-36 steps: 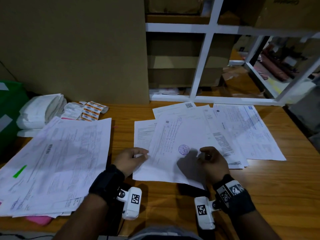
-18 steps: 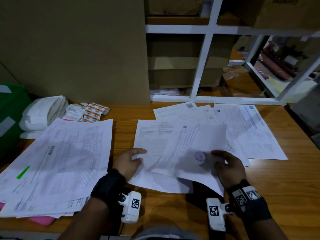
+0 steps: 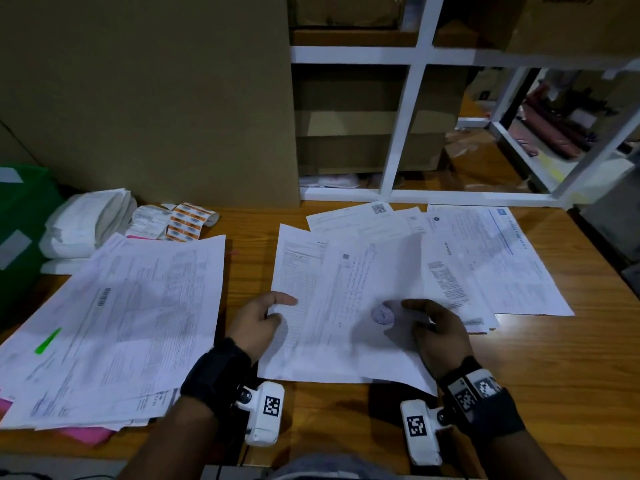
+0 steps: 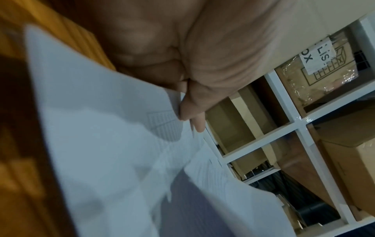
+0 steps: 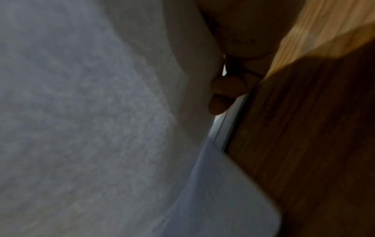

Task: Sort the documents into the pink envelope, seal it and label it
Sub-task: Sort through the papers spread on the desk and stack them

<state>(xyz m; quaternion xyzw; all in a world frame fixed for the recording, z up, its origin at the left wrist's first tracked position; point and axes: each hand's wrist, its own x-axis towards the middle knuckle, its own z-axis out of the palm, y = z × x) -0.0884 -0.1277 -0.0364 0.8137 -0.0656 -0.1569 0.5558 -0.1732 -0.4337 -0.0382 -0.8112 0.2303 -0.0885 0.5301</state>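
Your right hand (image 3: 441, 336) fingers pinch the stamped sheet (image 3: 367, 306), lifted a bit off the surface (image 3: 571, 375). Left hand (image 3: 258, 323) fingers pinch the sheet underneath (image 3: 294, 268) at its left edge. Pink envelope (image 3: 88, 435) is far left of your fingers, under the docs pile (image 3: 121, 323).
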